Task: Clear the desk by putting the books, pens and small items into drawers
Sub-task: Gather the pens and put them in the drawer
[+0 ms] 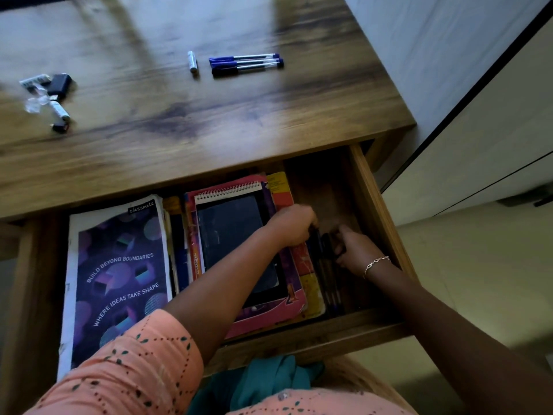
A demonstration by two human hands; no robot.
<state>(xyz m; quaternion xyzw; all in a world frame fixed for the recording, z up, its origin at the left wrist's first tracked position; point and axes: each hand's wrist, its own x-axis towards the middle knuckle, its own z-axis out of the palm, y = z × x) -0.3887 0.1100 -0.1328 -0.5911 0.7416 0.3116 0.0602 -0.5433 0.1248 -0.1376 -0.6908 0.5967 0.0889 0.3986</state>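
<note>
Head, pens (pixel 328 280) btwn L hand (pixel 294 225), R hand (pixel 357 254)

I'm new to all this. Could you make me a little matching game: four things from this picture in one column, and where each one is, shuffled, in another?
Things
1. blue pens
2. Classmate notebook
3. spiral notepad
4. dark pens

Places
A. left side of the drawer
B. on the desk
C. top of the stack in the drawer
D. in the drawer right of the stack, gripped by the right hand

Pairs: 1-B, 2-A, 3-C, 4-D
</note>
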